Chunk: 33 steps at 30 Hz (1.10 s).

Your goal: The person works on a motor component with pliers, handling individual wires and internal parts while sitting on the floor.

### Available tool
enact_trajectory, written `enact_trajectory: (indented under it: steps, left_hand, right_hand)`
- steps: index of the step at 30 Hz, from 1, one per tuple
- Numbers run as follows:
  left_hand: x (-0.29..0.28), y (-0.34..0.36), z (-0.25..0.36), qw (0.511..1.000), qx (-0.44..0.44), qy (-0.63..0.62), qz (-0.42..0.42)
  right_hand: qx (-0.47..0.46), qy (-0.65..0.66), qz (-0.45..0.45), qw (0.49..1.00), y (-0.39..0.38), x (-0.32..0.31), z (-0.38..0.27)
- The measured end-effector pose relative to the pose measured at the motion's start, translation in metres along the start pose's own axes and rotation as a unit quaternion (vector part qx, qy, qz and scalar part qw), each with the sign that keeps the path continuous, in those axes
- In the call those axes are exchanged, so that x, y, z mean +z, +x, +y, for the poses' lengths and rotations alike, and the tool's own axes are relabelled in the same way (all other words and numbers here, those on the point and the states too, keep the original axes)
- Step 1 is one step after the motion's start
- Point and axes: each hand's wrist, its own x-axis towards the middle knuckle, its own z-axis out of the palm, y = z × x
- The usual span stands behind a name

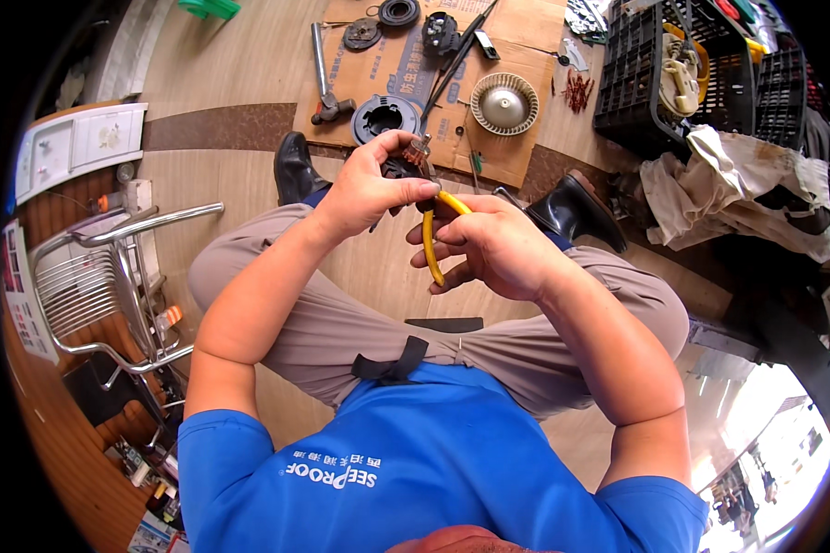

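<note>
My left hand (pixel 367 187) is closed around a motor armature (pixel 418 151), which shows copper windings and a metal shaft tip pointing up. Some dark part lies under my fingers, mostly hidden. In my right hand (pixel 507 247) is a pair of pliers with yellow handles (pixel 430 249), the handles spread apart between my fingers and palm. The jaws meet the armature near my left thumb; what they bite on is hidden. Both hands are above the floor between my knees.
A flattened cardboard sheet (pixel 549 37) holds a hammer (pixel 320 69), a black ring-shaped housing (pixel 385 117), a blower wheel (pixel 505 104) and several dark parts. Copper scraps (pixel 577 92) lie beside it. At right stands a black crate (pixel 629 83) near dirty cloth (pixel 710 180); at left, a metal-framed chair (pixel 88 286).
</note>
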Motion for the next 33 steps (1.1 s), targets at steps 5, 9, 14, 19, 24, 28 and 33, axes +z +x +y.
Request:
enact_trajectory:
  steps: [5, 9, 14, 19, 24, 28, 33]
  left_hand:
    - [0.007, -0.003, 0.003, 0.999, -0.001, 0.028, 0.016]
    - [0.006, -0.002, -0.006, 0.999, 0.026, 0.043, 0.020]
    - [0.007, -0.002, -0.009, 0.993, 0.062, 0.095, 0.039]
    - [0.011, -0.006, -0.010, 0.988, 0.109, 0.102, 0.048]
    - [0.011, -0.007, -0.010, 0.989, 0.121, 0.067, 0.051]
    - [0.012, -0.007, -0.006, 0.987, 0.126, 0.086, 0.056]
    - [0.017, -0.004, -0.007, 0.988, 0.121, 0.054, 0.084]
  right_hand:
    - [0.002, -0.036, 0.022, 0.999, 0.000, 0.002, 0.001]
    - [0.008, -0.039, -0.001, 0.999, 0.001, 0.000, 0.002]
    - [0.011, -0.014, -0.008, 1.000, 0.002, -0.007, 0.005]
    - [-0.002, 0.028, -0.011, 1.000, 0.008, -0.006, 0.016]
    - [-0.033, 0.056, -0.017, 0.998, 0.010, -0.002, 0.023]
    - [-0.052, 0.073, 0.001, 0.996, 0.013, 0.001, 0.026]
    - [-0.084, 0.006, 0.046, 0.995, 0.019, 0.007, 0.029]
